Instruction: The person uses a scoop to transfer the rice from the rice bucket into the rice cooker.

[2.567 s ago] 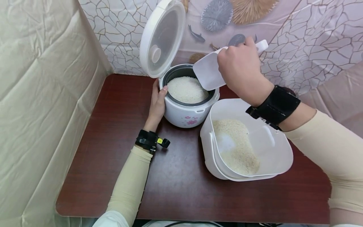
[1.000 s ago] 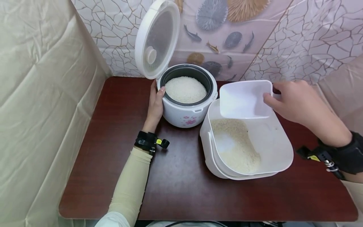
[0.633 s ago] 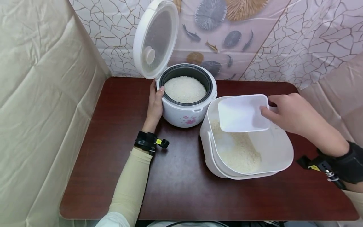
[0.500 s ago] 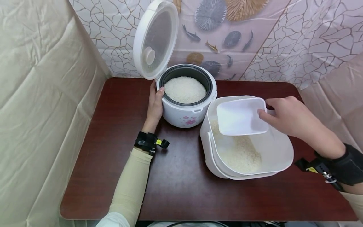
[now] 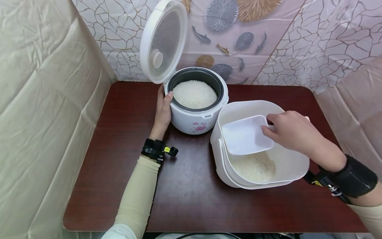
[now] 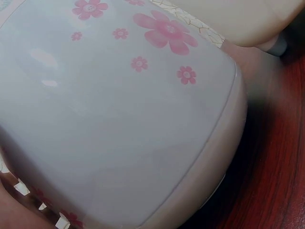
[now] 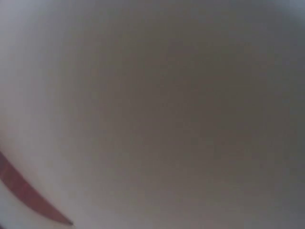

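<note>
A white rice cooker [image 5: 195,116] with pink flowers stands at the back of the table, its lid [image 5: 162,39] raised and its pot full of white rice [image 5: 194,94]. My left hand [image 5: 164,111] rests flat against its left side, thumb on the rim. The left wrist view shows only the cooker's flowered wall [image 6: 119,119]. My right hand [image 5: 287,131] grips the handle of a white scoop [image 5: 246,134], which is empty and lowered into a white tub [image 5: 295,162] holding rice [image 5: 253,166]. The right wrist view is a blurred white surface.
The dark red table [image 5: 185,192] is walled by a cream sheet [image 5: 44,99] on the left and a patterned curtain [image 5: 298,39] behind. The tub sits right of the cooker, nearly touching it. Bare tabletop lies in front and to the left.
My right hand has brought the emptied scoop from over the cooker down and forward into the tub, close above the rice. The left hand and the cooker have not moved.
</note>
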